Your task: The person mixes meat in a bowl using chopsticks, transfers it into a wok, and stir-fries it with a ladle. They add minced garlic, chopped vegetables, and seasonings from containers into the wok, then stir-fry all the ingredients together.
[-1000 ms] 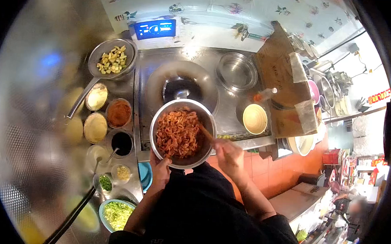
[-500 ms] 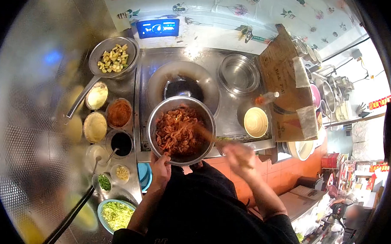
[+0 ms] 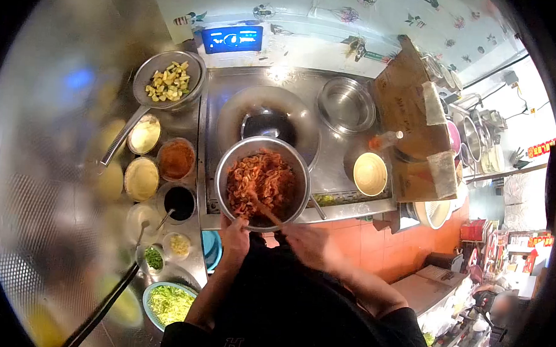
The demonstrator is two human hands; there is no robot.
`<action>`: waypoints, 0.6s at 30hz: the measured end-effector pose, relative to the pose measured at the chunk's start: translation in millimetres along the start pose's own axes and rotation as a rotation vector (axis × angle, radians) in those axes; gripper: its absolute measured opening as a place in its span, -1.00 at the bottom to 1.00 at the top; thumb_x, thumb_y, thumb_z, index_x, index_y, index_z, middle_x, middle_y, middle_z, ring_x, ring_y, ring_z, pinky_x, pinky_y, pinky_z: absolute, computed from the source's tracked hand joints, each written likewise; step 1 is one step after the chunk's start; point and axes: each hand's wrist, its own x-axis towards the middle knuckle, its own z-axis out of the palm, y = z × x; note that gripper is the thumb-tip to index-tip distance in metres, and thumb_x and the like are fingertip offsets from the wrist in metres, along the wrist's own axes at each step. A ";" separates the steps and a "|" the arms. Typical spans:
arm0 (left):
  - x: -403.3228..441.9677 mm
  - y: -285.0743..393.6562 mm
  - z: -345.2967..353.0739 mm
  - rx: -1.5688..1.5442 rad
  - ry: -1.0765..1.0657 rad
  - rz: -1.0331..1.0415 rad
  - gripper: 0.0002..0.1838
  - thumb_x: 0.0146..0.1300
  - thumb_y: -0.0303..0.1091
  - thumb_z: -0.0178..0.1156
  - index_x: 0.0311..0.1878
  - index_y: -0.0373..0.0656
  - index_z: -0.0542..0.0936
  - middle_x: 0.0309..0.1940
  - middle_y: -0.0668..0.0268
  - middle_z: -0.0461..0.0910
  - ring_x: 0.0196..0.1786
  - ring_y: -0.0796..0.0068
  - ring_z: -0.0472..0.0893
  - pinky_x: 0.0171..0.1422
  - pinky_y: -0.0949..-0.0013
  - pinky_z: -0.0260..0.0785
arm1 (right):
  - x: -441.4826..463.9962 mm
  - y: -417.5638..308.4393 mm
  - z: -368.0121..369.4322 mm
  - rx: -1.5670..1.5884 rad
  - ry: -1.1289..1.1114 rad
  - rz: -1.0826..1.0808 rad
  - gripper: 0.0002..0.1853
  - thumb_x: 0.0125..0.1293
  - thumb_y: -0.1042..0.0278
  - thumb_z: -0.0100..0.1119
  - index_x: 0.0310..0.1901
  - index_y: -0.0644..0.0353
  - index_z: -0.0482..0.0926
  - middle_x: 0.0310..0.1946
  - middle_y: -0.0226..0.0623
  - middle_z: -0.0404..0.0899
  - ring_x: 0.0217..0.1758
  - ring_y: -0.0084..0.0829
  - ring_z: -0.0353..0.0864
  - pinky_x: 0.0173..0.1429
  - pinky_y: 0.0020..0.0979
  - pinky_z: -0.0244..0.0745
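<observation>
Right hand (image 3: 308,244) blurred, fingers wrapped round a wooden stick (image 3: 266,211), now at the near right rim of the steel bowl (image 3: 221,184); half a second ago it was out farther to the right. Stick slants far and left into reddish strips of food (image 3: 262,173), probably meat. Left hand (image 3: 235,237) has kept its grip on the near left rim, so the bowl seems steadied while the stick sweeps. Strips now heaped toward the far side, darker bare metal showing near right: reads as stirring under way. Bowl sits on the near side of the wok (image 3: 234,112), overlapping it in view; cannot tell whether they touch. Metal handle (image 3: 318,207) right of the bowl now uncovered.
</observation>
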 end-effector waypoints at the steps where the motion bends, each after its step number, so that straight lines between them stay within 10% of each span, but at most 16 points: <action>1: -1.8 0.2 -1.0 -0.009 0.003 -0.001 -0.27 0.12 -0.70 0.00 0.42 -0.10 0.27 0.01 0.37 0.44 -0.15 0.51 0.41 -0.12 0.44 0.33 | -5.8 9.9 -6.6 0.055 0.014 0.118 -0.73 0.27 0.51 0.26 0.01 0.25 0.62 -0.09 -0.06 0.69 -0.17 -0.13 0.73 -0.07 -0.27 0.67; 18: -18.0 9.8 8.3 -0.044 -0.052 0.051 -0.31 0.03 -0.73 0.01 0.34 -0.20 0.32 0.07 0.23 0.49 0.02 0.34 0.56 -0.03 0.36 0.47 | -5.5 20.9 -11.0 0.279 0.104 0.071 -0.80 0.31 0.55 0.21 -0.04 0.28 0.63 -0.12 -0.12 0.70 -0.18 -0.26 0.75 -0.18 -0.33 0.69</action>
